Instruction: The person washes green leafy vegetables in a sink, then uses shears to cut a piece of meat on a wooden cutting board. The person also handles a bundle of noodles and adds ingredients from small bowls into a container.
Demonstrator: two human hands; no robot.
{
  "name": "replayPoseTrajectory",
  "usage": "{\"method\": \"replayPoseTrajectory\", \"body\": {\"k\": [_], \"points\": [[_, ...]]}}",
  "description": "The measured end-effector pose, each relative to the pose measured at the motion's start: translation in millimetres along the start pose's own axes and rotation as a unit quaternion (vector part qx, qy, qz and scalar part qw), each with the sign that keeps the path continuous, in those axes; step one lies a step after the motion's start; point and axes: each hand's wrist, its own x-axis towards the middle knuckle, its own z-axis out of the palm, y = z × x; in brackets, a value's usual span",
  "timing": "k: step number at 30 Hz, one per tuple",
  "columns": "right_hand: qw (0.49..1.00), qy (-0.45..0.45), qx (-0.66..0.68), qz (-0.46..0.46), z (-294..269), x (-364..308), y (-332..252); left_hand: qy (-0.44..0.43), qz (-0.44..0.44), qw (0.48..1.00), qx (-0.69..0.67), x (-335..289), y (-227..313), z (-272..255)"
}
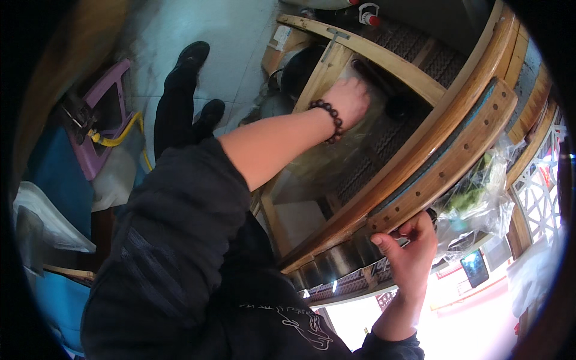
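Wooden frame (pixel 405 72), one holed strip (pixel 454 161)

In the head view, two hands stand well apart. The left hand (pixel 348 101), wearing one dark beaded bracelet (pixel 328 114), is inside the frame, near its upper-left corner; its fingers curl, and I cannot tell whether they hold anything. The right hand (pixel 414 249) has thumb and fingers at the lower end of the strip, which runs along the frame's right-hand edge; whether they clamp it, I cannot tell. Beyond that edge lie one clear plastic bag (pixel 480 201) with green contents and one phone (pixel 474 268). Two dark shoes (pixel 193 57) show left of the frame.
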Motion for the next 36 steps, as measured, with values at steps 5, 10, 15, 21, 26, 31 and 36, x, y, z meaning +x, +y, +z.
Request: {"method": "replayPoseTrajectory", "body": {"k": [5, 10, 15, 21, 26, 31, 36], "points": [[0.999, -0.028, -0.020, -0.003, -5, 5, -10, 0.223, 0.060, 0.972, -0.043, 106, 11, 62], [0.996, -0.057, -0.056, -0.026, -14, 8, -20, 0.036, -0.008, 0.998, -0.042, 130, 15, 66], [0.997, -0.061, -0.038, -0.027, -16, 14, -24, -0.067, 0.009, 0.993, -0.097, 99, 19, 23], [0.998, -0.030, 0.025, -0.056, -11, 3, -2, -0.150, 0.013, 0.982, -0.111, -44, 37, -103], [0.991, 0.078, 0.070, -0.085, 9, -15, 11, -0.088, 0.032, 0.989, 0.116, -170, 59, -213], [0.939, -0.009, 0.341, -0.042, -5, -84, -2, -0.056, 0.122, 0.963, 0.232, -211, 95, -315], [0.827, -0.064, 0.556, 0.055, 30, -129, -3, -0.112, 0.181, 0.938, 0.273, -213, 136, -372]]}}
